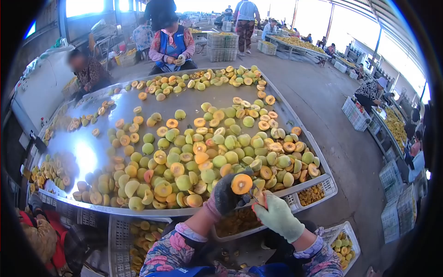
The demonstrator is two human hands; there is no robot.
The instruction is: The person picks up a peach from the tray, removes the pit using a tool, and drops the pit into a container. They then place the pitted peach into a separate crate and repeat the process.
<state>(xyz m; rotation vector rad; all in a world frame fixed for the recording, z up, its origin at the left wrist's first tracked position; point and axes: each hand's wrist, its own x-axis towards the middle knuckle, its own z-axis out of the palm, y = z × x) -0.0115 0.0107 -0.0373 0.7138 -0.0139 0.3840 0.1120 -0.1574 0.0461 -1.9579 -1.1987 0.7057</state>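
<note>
My left hand (pixel 229 196), in a dark glove, is closed round a halved peach (pixel 242 183) with its orange cut face and brown centre turned up. Just to its right, my right hand (pixel 280 216) wears a pale green glove. Its thumb and fingers are pinched on a small orange-brown thing at the fingertips, too small and blurred to name. Both hands are close together over the near edge of a metal table (pixel 152 212). Heaped on the table are peach halves (pixel 183 182), some cut side up, others skin side up.
Below the table edge sit a crate of peach pieces (pixel 143 237), a tray of brown-orange scraps (pixel 237 222) and a crate (pixel 344 249) at right. A person in a blue apron (pixel 173 46) sits across the table. Stacked crates (pixel 400 207) stand at far right.
</note>
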